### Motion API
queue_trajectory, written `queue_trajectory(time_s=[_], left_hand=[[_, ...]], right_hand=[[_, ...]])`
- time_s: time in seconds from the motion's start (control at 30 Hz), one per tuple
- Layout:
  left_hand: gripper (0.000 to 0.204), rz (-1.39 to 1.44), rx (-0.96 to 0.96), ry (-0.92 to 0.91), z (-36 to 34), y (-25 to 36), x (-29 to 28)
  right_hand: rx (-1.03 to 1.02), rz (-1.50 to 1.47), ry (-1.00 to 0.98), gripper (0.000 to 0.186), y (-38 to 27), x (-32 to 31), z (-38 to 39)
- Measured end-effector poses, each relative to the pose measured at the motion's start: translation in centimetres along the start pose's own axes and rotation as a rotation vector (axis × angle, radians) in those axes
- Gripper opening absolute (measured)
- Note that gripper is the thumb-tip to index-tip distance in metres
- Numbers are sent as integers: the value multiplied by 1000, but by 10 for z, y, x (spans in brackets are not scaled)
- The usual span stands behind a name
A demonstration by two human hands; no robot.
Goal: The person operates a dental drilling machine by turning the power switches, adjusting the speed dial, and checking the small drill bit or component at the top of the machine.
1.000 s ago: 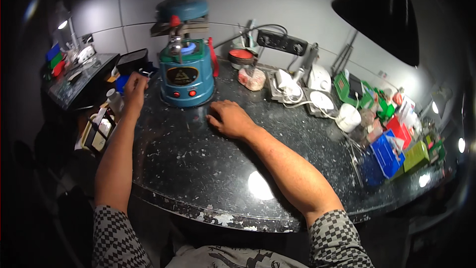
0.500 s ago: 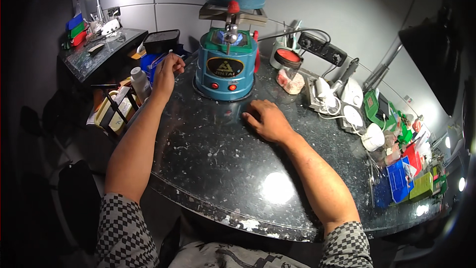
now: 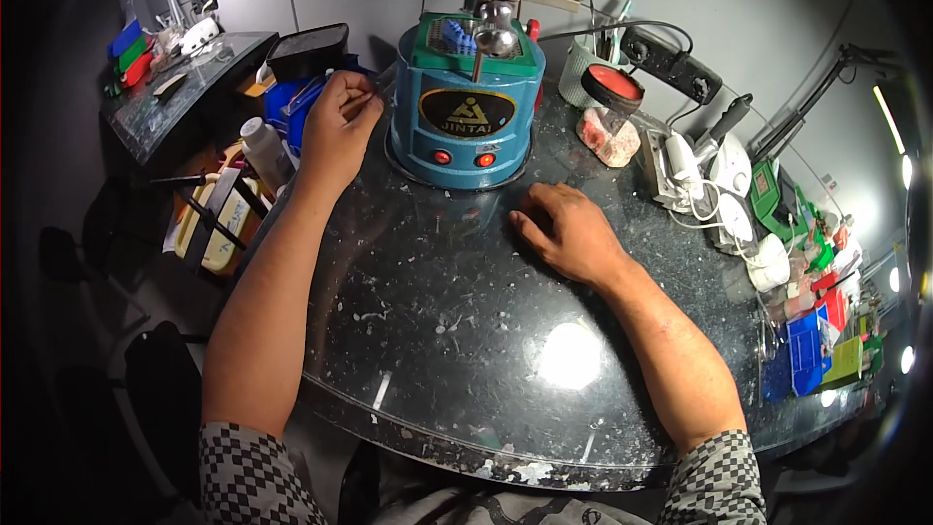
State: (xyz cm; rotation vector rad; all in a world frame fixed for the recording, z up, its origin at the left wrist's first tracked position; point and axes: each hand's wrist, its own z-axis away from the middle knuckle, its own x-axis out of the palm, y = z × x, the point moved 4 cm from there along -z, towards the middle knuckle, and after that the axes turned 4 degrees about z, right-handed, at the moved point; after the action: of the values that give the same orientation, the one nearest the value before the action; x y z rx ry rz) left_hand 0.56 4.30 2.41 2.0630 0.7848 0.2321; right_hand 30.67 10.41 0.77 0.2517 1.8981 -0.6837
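Head view, left hand: the left hand [image 3: 337, 126] is raised at about 11 o'clock from the middle of the worktop, just left of the machine; its fingers are curled in tight, thumb against forefinger. It may pinch something small, but I cannot tell what from here.
Head view, right hand: the right hand [image 3: 573, 231] lies palm down on the worktop at about 1 o'clock from its middle, fingers loosely bent and close together, holding nothing, fingertips toward the machine's base.
Machine: the squat blue metal machine with a green top and two red round buttons [image 3: 468, 112] stands at 12 o'clock, between the hands and near both.
Worktop: the dark speckled stone worktop with a rounded chipped edge [image 3: 428, 331] carries both forearms.
Left side: a blue plastic tub [image 3: 292, 112] sits just behind the left hand; a white plastic bottle [image 3: 262, 151] stands at 10 o'clock.
Right side: a red-lidded round jar [image 3: 612, 87] at 1 o'clock, a black power strip [image 3: 671, 63] behind it, small blue plastic bins [image 3: 807, 355] at 3 o'clock.
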Motion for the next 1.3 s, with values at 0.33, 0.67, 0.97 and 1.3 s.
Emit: queue_trajectory(time_s=[0.33,0.67,0.97,1.3], left_hand=[[21,-40,82,-69,4,17,15],[24,-43,72,-50,0,12,20],[71,-231,67,-26,9,23,18],[125,-87,-80,-384,22,36,43]], right_hand=[[-103,29,-1,25,4,1,-2],[-21,-42,7,27,5,-1,1],[-76,-25,64,27,7,0,2],[-50,-38,43,29,14,4,3]])
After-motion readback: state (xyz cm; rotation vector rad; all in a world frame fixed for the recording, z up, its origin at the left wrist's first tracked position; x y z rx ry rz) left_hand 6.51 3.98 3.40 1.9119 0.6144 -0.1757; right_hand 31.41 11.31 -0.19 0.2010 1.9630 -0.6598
